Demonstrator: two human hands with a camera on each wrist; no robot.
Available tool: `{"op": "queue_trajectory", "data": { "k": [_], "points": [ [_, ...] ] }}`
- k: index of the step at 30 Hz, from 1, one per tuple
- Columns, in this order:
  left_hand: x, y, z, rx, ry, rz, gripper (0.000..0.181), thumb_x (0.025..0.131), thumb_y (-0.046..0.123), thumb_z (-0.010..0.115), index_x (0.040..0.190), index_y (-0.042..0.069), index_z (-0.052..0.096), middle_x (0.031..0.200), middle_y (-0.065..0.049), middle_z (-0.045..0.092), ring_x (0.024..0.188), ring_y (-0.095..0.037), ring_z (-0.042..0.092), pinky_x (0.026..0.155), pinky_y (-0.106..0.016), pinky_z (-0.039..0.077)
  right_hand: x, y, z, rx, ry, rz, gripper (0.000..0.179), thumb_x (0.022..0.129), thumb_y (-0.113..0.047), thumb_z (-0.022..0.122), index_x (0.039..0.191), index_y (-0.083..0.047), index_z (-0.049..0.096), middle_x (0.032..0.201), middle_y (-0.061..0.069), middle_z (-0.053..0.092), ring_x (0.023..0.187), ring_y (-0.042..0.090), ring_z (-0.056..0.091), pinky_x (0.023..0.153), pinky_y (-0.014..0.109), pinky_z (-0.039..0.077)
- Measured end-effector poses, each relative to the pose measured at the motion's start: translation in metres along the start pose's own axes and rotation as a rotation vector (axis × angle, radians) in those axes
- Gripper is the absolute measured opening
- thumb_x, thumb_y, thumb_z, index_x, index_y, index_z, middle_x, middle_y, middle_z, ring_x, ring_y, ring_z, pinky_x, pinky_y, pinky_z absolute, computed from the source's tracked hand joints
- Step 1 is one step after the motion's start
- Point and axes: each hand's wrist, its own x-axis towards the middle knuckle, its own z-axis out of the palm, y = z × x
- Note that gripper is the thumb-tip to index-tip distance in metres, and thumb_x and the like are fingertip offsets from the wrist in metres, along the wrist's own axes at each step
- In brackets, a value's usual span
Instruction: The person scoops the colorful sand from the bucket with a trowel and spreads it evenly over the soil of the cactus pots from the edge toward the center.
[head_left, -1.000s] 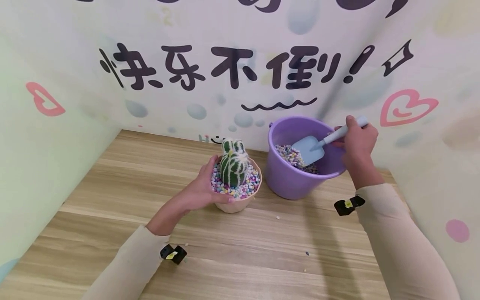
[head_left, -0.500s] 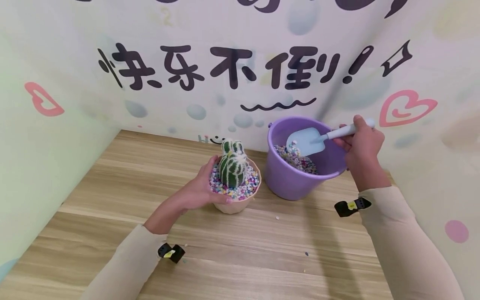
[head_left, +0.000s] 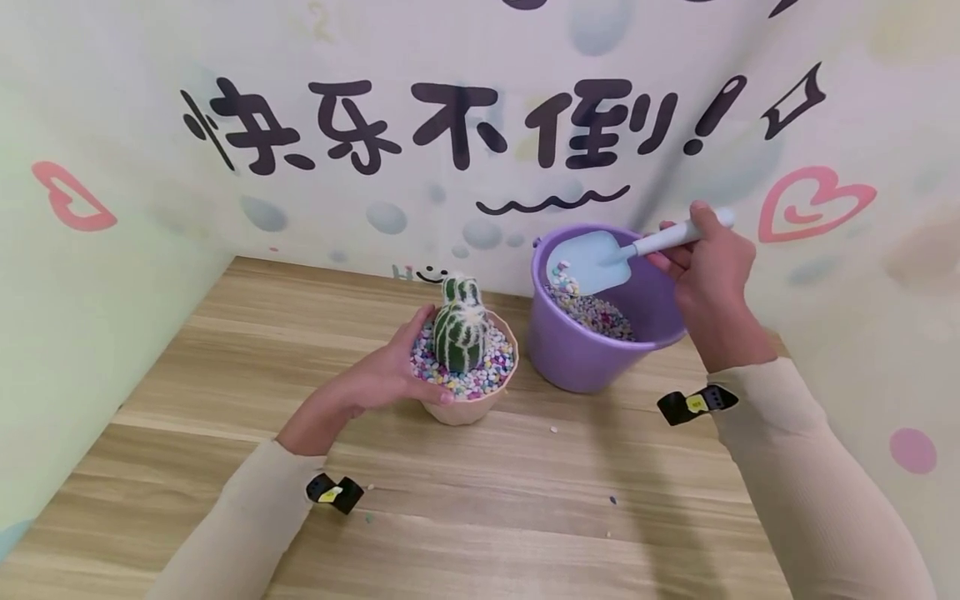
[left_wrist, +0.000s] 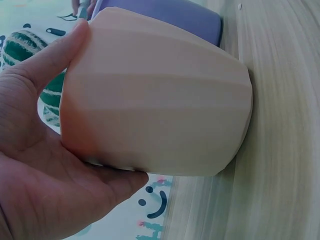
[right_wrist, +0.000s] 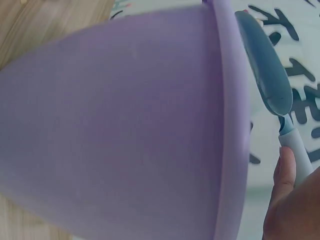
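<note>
My left hand (head_left: 382, 373) grips the side of a pale peach flower pot (head_left: 465, 410), thumb at the near rim and fingers round the far side. In the pot a green cactus (head_left: 460, 333) with white fuzzy ridges stands in small multicoloured pebbles (head_left: 498, 365). In my right hand (head_left: 716, 268) I hold the pale handle of a light blue trowel (head_left: 592, 260). Its blade hangs over the left part of the purple bucket (head_left: 573, 362), with a few pebbles at its tip. In the right wrist view, the blade (right_wrist: 267, 65) shows beyond the bucket's rim.
More pebbles (head_left: 600, 317) lie inside the bucket, which stands right of the pot on the wooden table (head_left: 465, 508). A few loose pebbles (head_left: 553, 429) are scattered on the tabletop. A printed cloth wall (head_left: 322, 200) rises close behind.
The trowel has come up from the pebbles in the bucket, carrying a few of them, and has moved left toward the pot. My left hand still holds the pot in place.
</note>
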Motion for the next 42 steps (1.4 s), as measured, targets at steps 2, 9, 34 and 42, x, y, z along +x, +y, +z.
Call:
{"op": "queue_trajectory", "data": {
  "k": [2, 9, 34, 42],
  "points": [
    [0.000, 0.000, -0.001, -0.008, -0.004, 0.002, 0.120, 0.060, 0.026, 0.085, 0.145, 0.028, 0.002, 0.147, -0.007, 0.007, 0.130, -0.028, 0.016, 0.103, -0.047, 0.018, -0.003, 0.002, 0.006, -0.015, -0.015, 0.003, 0.041, 0.078, -0.024, 0.072, 0.111, -0.008, 0.054, 0.086, 0.018, 0.065, 0.081, 0.033, 0.064, 0.060, 0.039, 0.052],
    [0.001, 0.000, -0.002, -0.025, -0.012, 0.001, 0.119, 0.061, 0.025, 0.085, 0.145, 0.027, 0.001, 0.148, -0.006, 0.005, 0.131, -0.027, 0.014, 0.104, -0.046, 0.016, -0.011, 0.009, 0.024, -0.093, -0.066, -0.009, 0.040, 0.078, -0.026, 0.072, 0.107, -0.006, 0.051, 0.086, 0.017, 0.066, 0.079, 0.033, 0.064, 0.059, 0.039, 0.052],
    [0.001, 0.001, -0.004, -0.079, -0.039, 0.042, 0.116, 0.062, 0.021, 0.084, 0.145, 0.029, 0.003, 0.146, 0.000, 0.011, 0.130, -0.023, 0.016, 0.104, -0.045, 0.018, -0.028, 0.043, 0.067, -0.304, -0.305, -0.176, 0.034, 0.080, -0.026, 0.070, 0.100, -0.003, 0.056, 0.089, 0.020, 0.063, 0.080, 0.033, 0.064, 0.062, 0.042, 0.052],
    [0.002, -0.001, -0.003, -0.085, -0.039, 0.044, 0.116, 0.062, 0.020, 0.085, 0.145, 0.029, 0.004, 0.146, 0.001, 0.013, 0.129, -0.021, 0.018, 0.104, -0.043, 0.016, -0.035, 0.049, 0.068, -0.309, -0.511, -0.340, 0.027, 0.081, -0.020, 0.069, 0.096, -0.002, 0.057, 0.087, 0.022, 0.063, 0.076, 0.036, 0.063, 0.063, 0.043, 0.052]
  ]
}}
